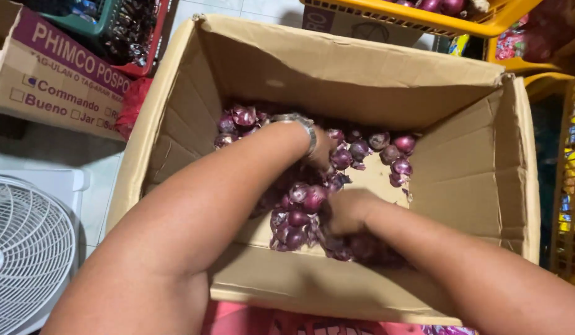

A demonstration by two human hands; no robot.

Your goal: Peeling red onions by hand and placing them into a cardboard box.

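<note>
Both hands are down inside a large open cardboard box (337, 74), working in a heap of small red onions (298, 208) that covers the middle and far part of the box floor. The left hand (321, 149), with a metal bracelet (302, 127) on its wrist, reaches toward the far side and is buried palm-down among the onions; its fingers are hidden, so I cannot tell whether it has closed on any. The right hand (346, 211) sits nearer, curled loosely over the near part of the heap, probably cupping a few onions, though the blur leaves that unsure. A bare patch of box floor shows to the right of the hands. At the near left stands a white fan (27, 254); a second printed carton (49, 74) lies far left, and yellow crates (424, 22) stand beyond the box.
</note>
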